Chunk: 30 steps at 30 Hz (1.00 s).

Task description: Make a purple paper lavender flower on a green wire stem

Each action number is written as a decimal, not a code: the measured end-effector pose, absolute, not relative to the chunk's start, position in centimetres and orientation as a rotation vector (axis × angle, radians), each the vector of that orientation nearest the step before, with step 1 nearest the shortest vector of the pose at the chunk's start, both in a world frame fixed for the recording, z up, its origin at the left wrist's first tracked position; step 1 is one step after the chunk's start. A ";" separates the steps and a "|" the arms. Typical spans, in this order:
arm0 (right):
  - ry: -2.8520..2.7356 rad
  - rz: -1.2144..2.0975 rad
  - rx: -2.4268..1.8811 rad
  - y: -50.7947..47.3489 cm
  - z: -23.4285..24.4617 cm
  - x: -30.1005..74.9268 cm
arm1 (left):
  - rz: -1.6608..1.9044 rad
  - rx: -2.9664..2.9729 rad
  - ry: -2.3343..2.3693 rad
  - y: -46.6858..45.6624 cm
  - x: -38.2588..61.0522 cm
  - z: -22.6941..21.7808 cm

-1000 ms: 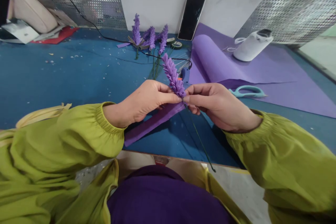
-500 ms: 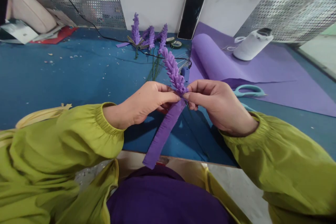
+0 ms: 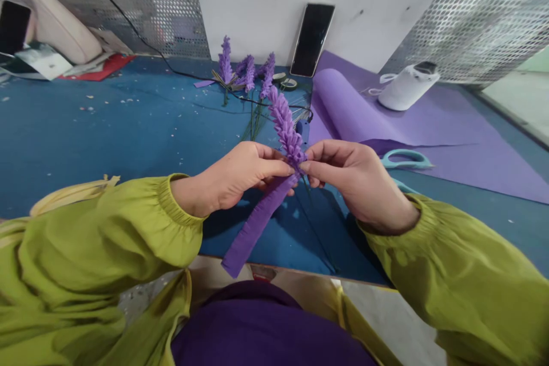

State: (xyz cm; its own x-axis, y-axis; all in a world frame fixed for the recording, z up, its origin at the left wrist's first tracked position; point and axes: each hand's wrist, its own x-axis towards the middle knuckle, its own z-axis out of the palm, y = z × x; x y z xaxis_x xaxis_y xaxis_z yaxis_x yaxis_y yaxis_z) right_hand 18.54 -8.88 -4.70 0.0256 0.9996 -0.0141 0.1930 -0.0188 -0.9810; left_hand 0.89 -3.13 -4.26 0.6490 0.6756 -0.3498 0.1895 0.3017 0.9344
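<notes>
Near the centre of the frame I record a purple flower spike of small looped petals (image 3: 283, 123), held up above the tabletop, tilted with its tip toward the upper left. From its base a flat purple strip with a finely cut edge (image 3: 257, 226) hangs toward the bottom of the frame. A thin green stem (image 3: 307, 189) emerges below the base; its lower run is hard to tell from shadow.

The left hand (image 3: 238, 174) is nearly closed, thumb pinched over the fingers on the spike's base, where the strip joins. The right hand (image 3: 355, 180) is pinched likewise, thumb and forefinger at the right side of that base; I cannot tell exactly which layer they grip.

Right of centre, partly behind the right hand, I note scissors with teal looped handles (image 3: 418, 164), near a large purple sheet with a rolled edge (image 3: 343, 103). A white tapered container (image 3: 403, 88) rests on the sheet. At upper centre, a black-screened phone (image 3: 313, 40) leans against a white panel (image 3: 257, 0). Left of it, finished-looking purple spikes (image 3: 225, 60) lie on the blue tabletop (image 3: 128, 137).
</notes>
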 end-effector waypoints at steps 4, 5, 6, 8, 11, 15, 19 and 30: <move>-1.473 0.869 -1.482 -9.1 -4.5 18.4 | 0.380 1.254 0.841 -3.0 0.8 -4.0; -1.520 0.786 -1.510 -9.2 -4.5 18.3 | 0.393 1.253 0.840 -3.0 0.8 -4.0; -1.570 0.701 -1.532 -9.3 -4.5 18.3 | 0.404 1.246 0.839 -3.0 0.8 -4.0; -1.680 0.542 -1.551 -9.5 -4.6 18.3 | 0.403 1.221 0.843 -3.0 1.0 -3.9; -1.850 0.334 -1.513 -9.9 -4.8 18.2 | 0.399 1.210 0.869 -3.1 1.3 -3.9; -1.969 0.217 -1.424 -10.2 -4.7 18.1 | 0.419 1.237 0.891 -3.1 1.4 -4.2; -1.812 0.437 -1.426 -10.0 -3.9 18.6 | 0.446 1.279 0.873 -2.8 1.1 -4.2; -1.262 1.363 -1.472 -8.7 -4.0 19.8 | 0.442 1.544 0.845 -2.8 0.9 -3.9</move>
State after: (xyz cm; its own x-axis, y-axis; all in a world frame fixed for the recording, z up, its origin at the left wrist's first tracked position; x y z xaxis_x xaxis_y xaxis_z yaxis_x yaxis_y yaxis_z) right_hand 19.79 -8.70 -3.98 -0.0543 0.9689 -0.2415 0.1666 -0.2297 -0.9589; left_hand 0.90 -2.79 -3.90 0.6573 0.7282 -0.1940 0.2552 0.0272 0.9665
